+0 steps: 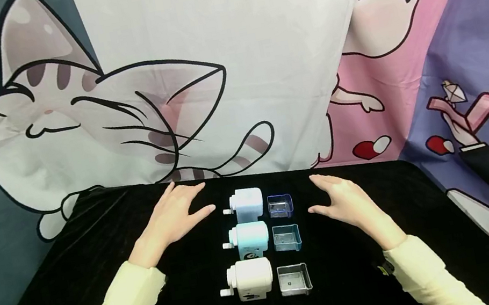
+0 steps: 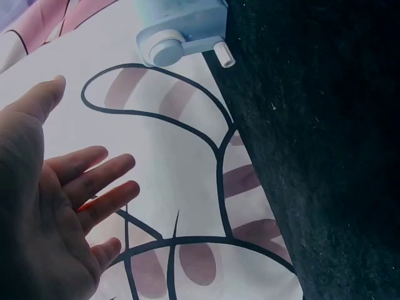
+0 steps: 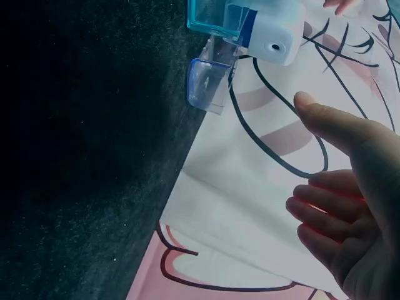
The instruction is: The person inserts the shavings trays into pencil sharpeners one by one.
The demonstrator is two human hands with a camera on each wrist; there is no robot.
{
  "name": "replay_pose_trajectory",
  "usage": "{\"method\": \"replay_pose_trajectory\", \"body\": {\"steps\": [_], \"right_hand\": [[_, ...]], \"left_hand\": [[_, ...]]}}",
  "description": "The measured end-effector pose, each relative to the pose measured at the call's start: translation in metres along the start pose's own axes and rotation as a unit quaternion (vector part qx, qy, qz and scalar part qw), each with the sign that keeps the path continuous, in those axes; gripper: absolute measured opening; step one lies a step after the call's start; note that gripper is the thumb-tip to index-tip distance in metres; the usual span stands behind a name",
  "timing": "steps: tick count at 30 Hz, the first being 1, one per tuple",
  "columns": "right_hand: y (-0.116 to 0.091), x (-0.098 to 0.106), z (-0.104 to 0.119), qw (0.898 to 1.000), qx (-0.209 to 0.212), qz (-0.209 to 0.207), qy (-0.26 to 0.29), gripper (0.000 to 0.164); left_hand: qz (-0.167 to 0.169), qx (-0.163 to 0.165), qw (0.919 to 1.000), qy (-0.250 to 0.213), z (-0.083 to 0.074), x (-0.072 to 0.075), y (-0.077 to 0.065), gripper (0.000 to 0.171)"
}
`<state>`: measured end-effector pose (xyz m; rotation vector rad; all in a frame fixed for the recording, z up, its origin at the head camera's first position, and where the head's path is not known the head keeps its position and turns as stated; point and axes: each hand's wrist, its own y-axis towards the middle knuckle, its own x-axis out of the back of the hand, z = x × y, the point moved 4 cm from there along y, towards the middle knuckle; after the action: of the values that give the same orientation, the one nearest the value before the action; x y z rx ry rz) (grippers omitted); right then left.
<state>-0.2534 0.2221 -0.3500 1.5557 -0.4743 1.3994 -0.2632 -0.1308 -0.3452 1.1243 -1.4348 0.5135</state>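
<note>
Three crank pencil sharpeners stand in a column mid-table: a pale blue sharpener (image 1: 247, 204) farthest, a light turquoise sharpener (image 1: 252, 238) between, and a white sharpener (image 1: 253, 277) nearest. Right of each lies a clear shavings drawer: blue-rimmed (image 1: 280, 205), teal (image 1: 286, 238) and colourless (image 1: 294, 279). My left hand (image 1: 176, 214), fingers spread loosely, hovers left of the pale blue sharpener without touching it. To the right of the drawers hovers my right hand (image 1: 343, 199), relaxed and holding nothing. The left wrist view catches the pale blue sharpener's crank (image 2: 187, 49); the right wrist view includes the blue-rimmed drawer (image 3: 209, 84).
A black cloth (image 1: 192, 303) covers the table. Behind it hangs a printed curtain (image 1: 287, 58) with a cartoon cat and figures, meeting the table's back edge.
</note>
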Motion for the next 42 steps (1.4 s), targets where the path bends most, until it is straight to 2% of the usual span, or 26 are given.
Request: {"method": "replay_pose_trajectory", "body": {"steps": [7, 17, 26, 33, 42], "right_hand": [[0.012, -0.004, 0.004, 1.000, 0.003, 0.025, 0.000, 0.071], [0.024, -0.007, 0.004, 0.999, -0.001, 0.036, 0.010, 0.070], [0.026, -0.014, 0.001, 0.999, -0.005, 0.040, 0.015, 0.070], [0.028, -0.023, 0.000, 0.999, -0.004, 0.050, 0.018, 0.069], [0.029, -0.032, 0.000, 0.998, -0.008, 0.060, 0.025, 0.069]], "left_hand": [[0.015, -0.003, 0.9999, -0.006, -0.005, -0.003, 0.012, 0.068], [0.024, -0.024, 0.9994, -0.006, -0.018, -0.007, 0.033, 0.066], [0.040, -0.030, 0.9987, -0.004, -0.022, -0.016, 0.040, 0.064], [0.041, -0.044, 0.9982, -0.005, -0.027, -0.026, 0.044, 0.067], [0.039, -0.047, 0.9981, -0.012, -0.026, -0.037, 0.044, 0.065]]}}
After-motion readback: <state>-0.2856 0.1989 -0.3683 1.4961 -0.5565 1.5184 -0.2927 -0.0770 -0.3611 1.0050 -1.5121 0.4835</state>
